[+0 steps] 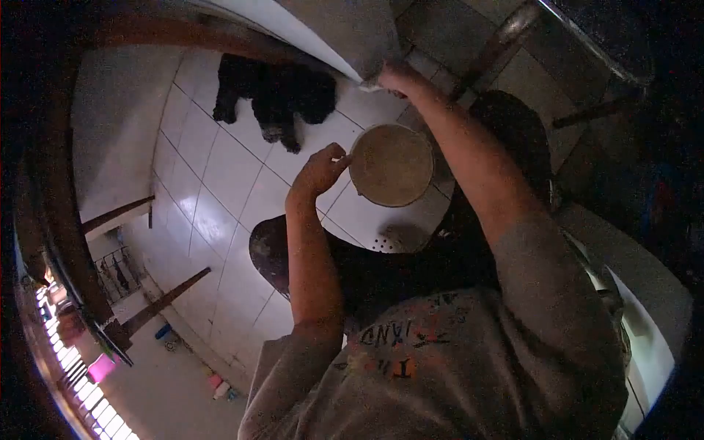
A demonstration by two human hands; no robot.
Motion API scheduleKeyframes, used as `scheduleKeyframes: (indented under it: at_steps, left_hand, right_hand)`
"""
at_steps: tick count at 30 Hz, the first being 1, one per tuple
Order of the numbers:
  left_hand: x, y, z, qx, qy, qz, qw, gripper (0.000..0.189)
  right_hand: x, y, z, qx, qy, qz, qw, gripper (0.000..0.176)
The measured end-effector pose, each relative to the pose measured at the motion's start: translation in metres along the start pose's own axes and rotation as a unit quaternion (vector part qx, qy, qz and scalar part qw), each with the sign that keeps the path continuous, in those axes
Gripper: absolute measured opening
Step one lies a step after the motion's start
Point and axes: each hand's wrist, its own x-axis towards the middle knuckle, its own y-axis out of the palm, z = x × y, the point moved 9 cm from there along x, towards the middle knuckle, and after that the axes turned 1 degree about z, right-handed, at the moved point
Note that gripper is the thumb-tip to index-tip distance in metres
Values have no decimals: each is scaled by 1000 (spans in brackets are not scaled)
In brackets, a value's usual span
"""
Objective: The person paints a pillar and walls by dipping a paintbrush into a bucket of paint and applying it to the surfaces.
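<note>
person seated, seen from above: grey shirt (411, 352) with dark and reddish lettering across the front, dark trousers (374, 282), knees apart over a white tile floor (242, 169).

round tub (391, 165) between the knees, toward the right edge of the pale tiles. top round and dull tan; cannot tell whether that is a lid or what the tub holds. its base is out of sight.

left hand (320, 174) at the tub's left side, fingers bent inward, thumb side touching or just beside the rim. a small pale spot shows by the fingertips, too blurred to name. cannot tell if they pinch anything.

right hand (400, 78) farther out, beyond the tub, fingers folded and pinching the lower corner of a large grey thing (341, 33) with a white edge. material unclear in the dim light.

black dog (279, 92), shaggy, on the tiles near the floor's far edge, left of the grey thing and apart from both hands.

near side of the tub: a cluster of small dark holes (380, 244) in something pale, beside the trousers.

beyond the floor's left edge, a pink thing (103, 368) near a bright grille (77, 381).
</note>
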Motion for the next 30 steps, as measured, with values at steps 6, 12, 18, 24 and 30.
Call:
scheduleKeyframes:
  at_steps: [6,12,18,24,30]
  left_hand:
    - [-6,-11,9,23,-61,-24,998,34]
    - [8,-5,-7,19,30,-21,999,36]
    - [15,-3,-9,-6,60,-23,998,36]
    - [1,-5,9,-8,-3,3,1000,40]
    - [5,-12,0,17,16,-48,999,32]
  right_hand:
    - [-31,-103,105,101,240,348,901,19]
    - [-61,-63,56,-281,73,428,856,25]
    - [-18,17,22,-275,-157,-18,948,22]
    - [-27,-140,140,-54,138,250,957,14]
    - [-28,-147,166,-321,-12,271,907,27]
